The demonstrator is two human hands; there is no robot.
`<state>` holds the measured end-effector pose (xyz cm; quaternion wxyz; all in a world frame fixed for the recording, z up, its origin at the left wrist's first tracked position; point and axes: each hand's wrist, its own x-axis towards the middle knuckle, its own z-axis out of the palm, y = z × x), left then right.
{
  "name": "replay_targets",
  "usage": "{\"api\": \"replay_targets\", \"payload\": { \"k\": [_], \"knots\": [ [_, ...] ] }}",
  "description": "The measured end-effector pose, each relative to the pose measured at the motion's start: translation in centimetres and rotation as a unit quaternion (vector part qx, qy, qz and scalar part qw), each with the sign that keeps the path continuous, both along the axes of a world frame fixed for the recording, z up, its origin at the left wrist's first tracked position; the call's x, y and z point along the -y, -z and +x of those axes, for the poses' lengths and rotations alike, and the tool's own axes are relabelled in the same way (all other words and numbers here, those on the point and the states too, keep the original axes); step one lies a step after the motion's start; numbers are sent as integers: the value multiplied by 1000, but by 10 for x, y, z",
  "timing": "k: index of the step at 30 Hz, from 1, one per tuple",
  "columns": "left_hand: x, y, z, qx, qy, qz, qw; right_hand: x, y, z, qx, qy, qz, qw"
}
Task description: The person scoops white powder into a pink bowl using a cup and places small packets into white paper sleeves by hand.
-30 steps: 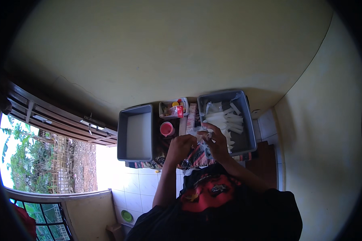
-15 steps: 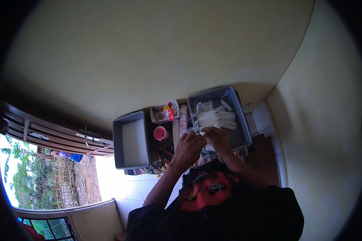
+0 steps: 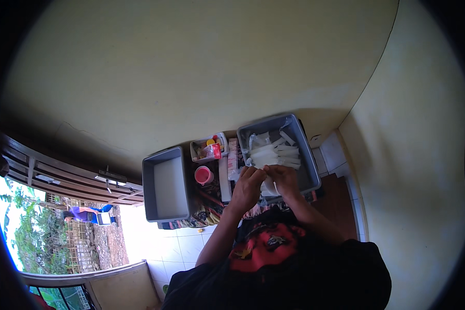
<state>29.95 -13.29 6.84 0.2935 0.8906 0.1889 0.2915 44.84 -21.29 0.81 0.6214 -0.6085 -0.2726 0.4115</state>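
Observation:
My left hand [image 3: 248, 187] and my right hand [image 3: 283, 181] meet over the near side of the right grey tub [image 3: 309, 173], fingers pinched together. Between and below them hangs a slim plastic bag [image 3: 268, 187] with white contents; both hands grip its upper end, though the fingertips hide the exact hold. Inside that tub lies a pile of similar white-filled plastic tubes [image 3: 274, 154], with clear plastic near its far left corner.
To the left, another grey tub [image 3: 148, 188] holds white liquid [image 3: 171, 187]. Between the tubs are a pink cup [image 3: 203, 175], a small basket [image 3: 195, 151] of packets and a long pink-and-white box [image 3: 233, 155] on patterned cloth. Outside the doorway, a person [image 3: 82, 213] carries something white.
My two hands have drawn closer together at the bag's top, the left wrist turning more upright. The view has shifted slightly. Outside, the person has come further into sight.

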Motion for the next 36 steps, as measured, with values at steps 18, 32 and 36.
{"api": "replay_targets", "payload": {
  "k": [18,32,36],
  "knots": [
    [-15,-1,-18,3,6,-67,998,7,-26,3,284,-51,156,945],
    [-9,-4,6,58,-165,-197,965,-5,-9,6,194,-67,88,975],
    [-9,2,5,70,-159,-181,968,-3,-11,6,85,-120,84,986]
  ]
}}
